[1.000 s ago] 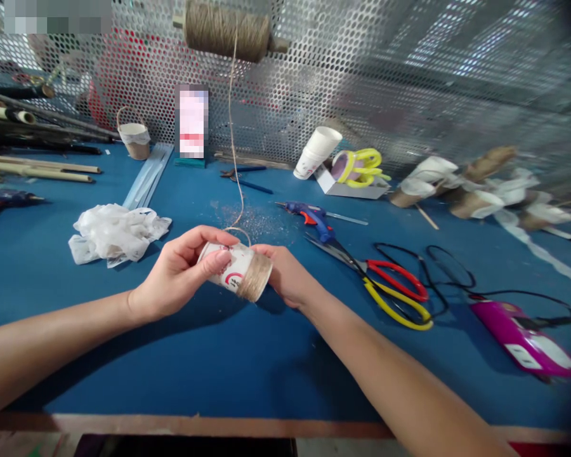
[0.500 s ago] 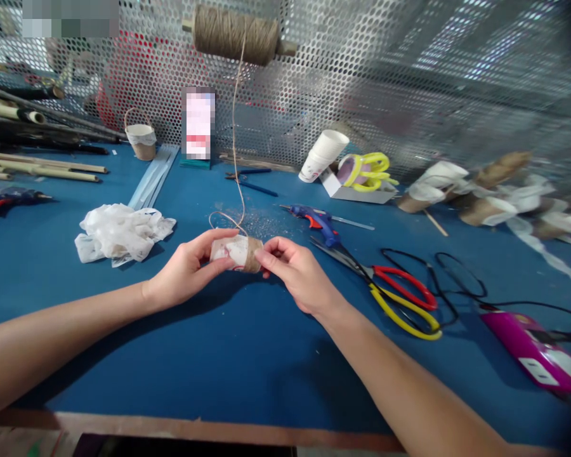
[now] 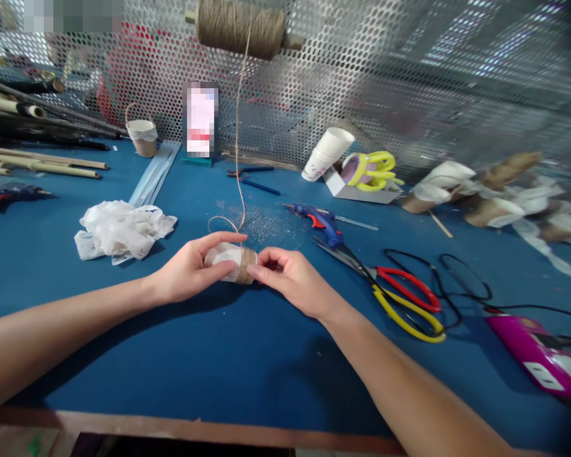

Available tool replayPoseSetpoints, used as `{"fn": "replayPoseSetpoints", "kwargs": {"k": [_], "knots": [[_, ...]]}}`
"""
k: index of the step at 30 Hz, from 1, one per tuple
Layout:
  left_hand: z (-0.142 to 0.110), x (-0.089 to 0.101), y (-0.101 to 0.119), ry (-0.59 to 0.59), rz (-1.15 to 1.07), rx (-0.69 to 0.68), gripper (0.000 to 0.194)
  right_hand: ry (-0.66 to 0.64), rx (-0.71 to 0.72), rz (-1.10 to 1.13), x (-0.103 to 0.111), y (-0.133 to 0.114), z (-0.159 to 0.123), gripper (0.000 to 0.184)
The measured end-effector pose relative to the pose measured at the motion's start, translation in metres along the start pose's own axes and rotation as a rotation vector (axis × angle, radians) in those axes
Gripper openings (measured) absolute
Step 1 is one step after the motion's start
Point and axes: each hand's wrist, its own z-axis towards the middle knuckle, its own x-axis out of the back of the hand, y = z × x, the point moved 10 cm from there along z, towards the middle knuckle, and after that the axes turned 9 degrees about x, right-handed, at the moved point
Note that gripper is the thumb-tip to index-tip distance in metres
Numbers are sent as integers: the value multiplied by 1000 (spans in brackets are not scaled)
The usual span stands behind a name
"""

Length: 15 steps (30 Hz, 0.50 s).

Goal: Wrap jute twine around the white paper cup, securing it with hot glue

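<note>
Around the paper cup [image 3: 224, 255] lying sideways, the left hand [image 3: 181, 274] enters from 8 o'clock, fingers and thumb gripping it; the right hand [image 3: 301, 280] angles in from 4 o'clock, fingers pinching its twine-wrapped end. The spool [image 3: 240, 26] hangs toward 12 o'clock.

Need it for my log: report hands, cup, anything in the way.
Left hand around the paper cup, right hand holding its twine-wrapped end. Twine strand running up to the spool. Nearest glue gun and scissors off right, touching neither hand.
</note>
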Motion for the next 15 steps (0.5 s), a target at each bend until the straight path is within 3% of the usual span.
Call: {"fn": "replayPoseSetpoints", "kwargs": {"k": [9,15], "knots": [[1,-1,-1,18,119,26,31,-46,-9,-3,-4,-3,-1,23],[2,2,1,46,71,40,27,12,6,-47,-5,-9,-3,24]]}}
